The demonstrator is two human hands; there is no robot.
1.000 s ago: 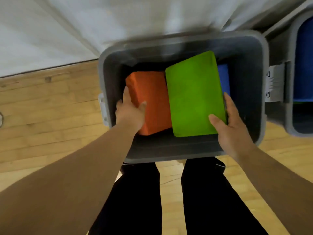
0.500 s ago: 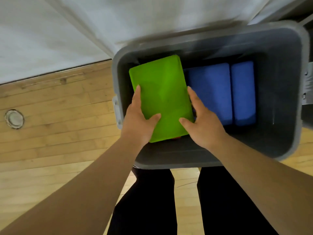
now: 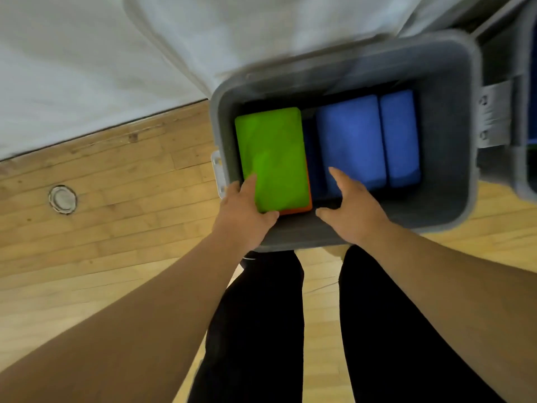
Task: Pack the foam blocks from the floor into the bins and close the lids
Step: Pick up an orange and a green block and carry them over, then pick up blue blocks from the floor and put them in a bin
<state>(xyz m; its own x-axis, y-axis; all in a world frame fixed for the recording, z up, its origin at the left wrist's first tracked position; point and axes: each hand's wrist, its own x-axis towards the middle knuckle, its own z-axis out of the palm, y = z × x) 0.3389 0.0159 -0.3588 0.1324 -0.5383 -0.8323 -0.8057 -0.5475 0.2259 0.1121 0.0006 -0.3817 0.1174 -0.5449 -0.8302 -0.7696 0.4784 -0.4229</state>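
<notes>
A grey bin (image 3: 447,199) stands open on the wooden floor in front of me. At its left side a green foam block (image 3: 273,158) lies flat on an orange block (image 3: 299,211), of which only a thin edge shows. Two blue blocks (image 3: 351,141) (image 3: 399,138) stand side by side at the right. My left hand (image 3: 244,213) holds the green block's near left corner, thumb along its near edge. My right hand (image 3: 348,207) hovers open over the gap between the green and blue blocks, touching nothing I can see.
A second grey bin (image 3: 523,170) adjoins on the right, joined side showing a grey latch (image 3: 494,114). A white wall (image 3: 87,68) runs behind. A round metal floor plate (image 3: 62,199) sits at the left. My legs in black trousers (image 3: 261,330) stand below the bin.
The green block has gone down flat onto the orange one at the bin's left. My right hand has come off the green block and now hovers beside it.
</notes>
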